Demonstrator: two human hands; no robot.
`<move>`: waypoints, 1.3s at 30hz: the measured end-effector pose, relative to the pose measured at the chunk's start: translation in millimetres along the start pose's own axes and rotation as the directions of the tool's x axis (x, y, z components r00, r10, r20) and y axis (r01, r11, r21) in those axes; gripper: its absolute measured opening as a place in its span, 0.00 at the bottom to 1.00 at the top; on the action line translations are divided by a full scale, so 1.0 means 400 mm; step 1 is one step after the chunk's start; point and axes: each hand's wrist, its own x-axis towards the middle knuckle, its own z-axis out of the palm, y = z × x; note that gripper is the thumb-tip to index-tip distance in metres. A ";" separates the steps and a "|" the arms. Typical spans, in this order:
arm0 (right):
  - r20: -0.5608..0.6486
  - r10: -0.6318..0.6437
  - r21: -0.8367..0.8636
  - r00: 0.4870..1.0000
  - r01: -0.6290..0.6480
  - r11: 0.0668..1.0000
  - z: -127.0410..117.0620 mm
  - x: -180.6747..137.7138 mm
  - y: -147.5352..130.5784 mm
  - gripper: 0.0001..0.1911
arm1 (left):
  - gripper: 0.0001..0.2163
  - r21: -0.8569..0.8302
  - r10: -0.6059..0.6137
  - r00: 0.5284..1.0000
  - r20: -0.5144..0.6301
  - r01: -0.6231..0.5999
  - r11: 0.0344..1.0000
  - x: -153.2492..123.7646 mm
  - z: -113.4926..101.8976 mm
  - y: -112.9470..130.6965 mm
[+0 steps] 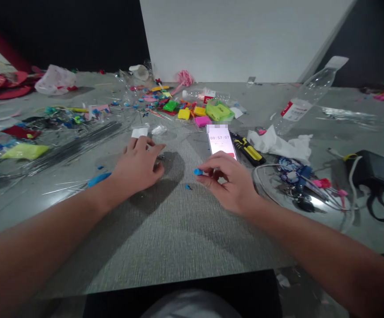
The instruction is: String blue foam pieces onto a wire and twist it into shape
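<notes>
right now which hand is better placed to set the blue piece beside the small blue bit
Likely the right hand: its fingers pinch the blue piece, near the bit; the left hand is farther off.

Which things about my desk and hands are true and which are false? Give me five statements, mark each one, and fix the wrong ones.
1. The right hand holds a blue piece in its fingers. True.
2. The left hand touches the right hand. False: the hands are apart.
3. A blue scrap lies on the table between the hands. True.
4. The screen of the phone is dark. False: it is lit and shows digits.
5. The black-and-yellow tool lies to the left of the phone. False: it lies to the right.
</notes>
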 end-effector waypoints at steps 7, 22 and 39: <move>-0.005 0.003 -0.037 1.000 -0.004 0.999 -0.004 0.005 0.014 0.05 | 0.12 0.215 0.007 0.999 0.032 -0.014 0.977 -0.002 0.009 -0.012; 0.072 0.122 -0.011 0.990 -0.122 0.993 0.012 0.005 0.037 0.07 | 0.12 0.134 0.113 0.985 0.132 -0.130 0.982 -0.003 -0.008 0.006; 0.142 0.455 0.708 0.879 -0.411 0.574 0.041 0.000 0.009 0.10 | 0.07 -0.491 0.141 0.986 0.093 -0.077 0.868 -0.079 -0.043 0.125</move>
